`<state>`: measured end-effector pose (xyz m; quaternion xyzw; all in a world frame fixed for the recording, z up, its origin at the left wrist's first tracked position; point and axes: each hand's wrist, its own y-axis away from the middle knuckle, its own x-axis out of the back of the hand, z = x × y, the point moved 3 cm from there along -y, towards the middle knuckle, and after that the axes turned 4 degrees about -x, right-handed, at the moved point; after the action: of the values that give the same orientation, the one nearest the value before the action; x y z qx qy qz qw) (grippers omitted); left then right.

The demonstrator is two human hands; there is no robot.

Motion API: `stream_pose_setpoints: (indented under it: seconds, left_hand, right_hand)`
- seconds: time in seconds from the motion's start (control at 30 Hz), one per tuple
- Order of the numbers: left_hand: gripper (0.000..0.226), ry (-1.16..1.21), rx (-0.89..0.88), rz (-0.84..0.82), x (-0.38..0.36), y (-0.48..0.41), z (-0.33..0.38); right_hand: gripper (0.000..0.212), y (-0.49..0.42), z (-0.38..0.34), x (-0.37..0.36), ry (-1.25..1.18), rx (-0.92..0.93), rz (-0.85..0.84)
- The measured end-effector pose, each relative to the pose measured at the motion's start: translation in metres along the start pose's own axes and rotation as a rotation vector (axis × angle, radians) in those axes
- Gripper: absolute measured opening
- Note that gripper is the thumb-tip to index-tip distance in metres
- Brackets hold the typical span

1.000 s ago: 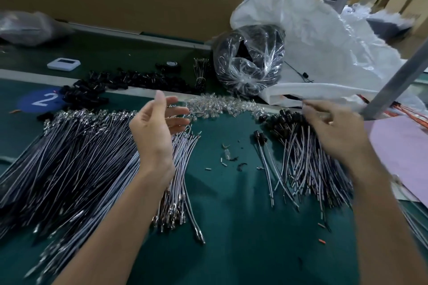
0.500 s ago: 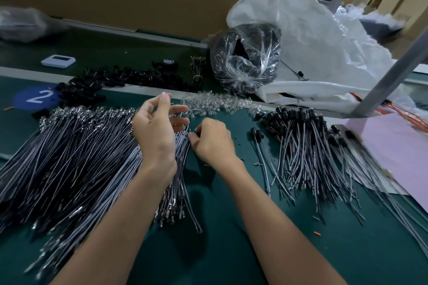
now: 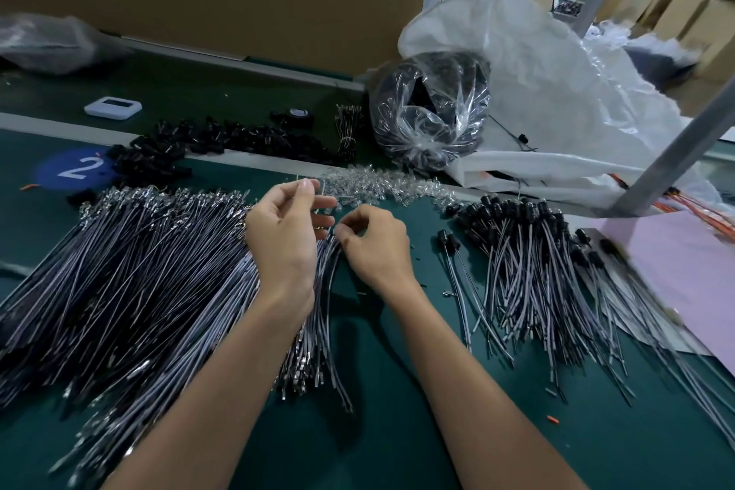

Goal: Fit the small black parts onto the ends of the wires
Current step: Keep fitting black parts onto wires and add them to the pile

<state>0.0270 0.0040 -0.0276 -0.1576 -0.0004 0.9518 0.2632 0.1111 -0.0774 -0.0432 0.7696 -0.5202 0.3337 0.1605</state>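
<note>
**Right hand reaches for the next bare wire**

Both hands meet over the near edge of the heap of bare wires (image 3: 131,270) on the green counter (image 3: 397,430). The left hand (image 3: 284,239) is raised, thumb and forefinger pinched on something small and thin that I cannot make out. The right hand (image 3: 376,245), fingers curled and pressed together, touches the wire tips just beside it. The wires run lengthwise toward the person, ends pointing away. Loose small black parts (image 3: 222,143) lie beyond the heap, nearer the left hand; capped wires (image 3: 529,263) lie to the right
</note>
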Motion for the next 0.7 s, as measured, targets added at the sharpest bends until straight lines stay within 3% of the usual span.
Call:
stream_pose_setpoints:
  seconds: [0.13, 0.33, 0.43, 0.57, 0.7]
  left_hand:
    - [0.014, -0.097, -0.043, -0.080, -0.005, 0.002, -0.003]
    - [0.017, -0.120, -0.118, -0.314, -0.016, 0.010, -0.002]
    - [0.019, -0.112, -0.180, -0.357, -0.017, 0.013, -0.001]
    - [0.026, -0.141, -0.263, -0.416, -0.019, 0.015, 0.002]
    - [0.024, -0.160, -0.299, -0.455, -0.022, 0.017, 0.003]
  right_hand:
    - [0.013, 0.002, -0.005, 0.017, -0.405, 0.040, 0.073]
    - [0.015, 0.012, -0.011, 0.040, -0.654, 0.103, 0.116]
    - [0.017, 0.015, -0.012, 0.048, -0.763, 0.002, 0.013]
    - [0.029, 0.016, -0.011, 0.057, -0.902, -0.186, -0.258]
    - [0.025, 0.020, -0.009, 0.066, -0.934, -0.184, -0.349]
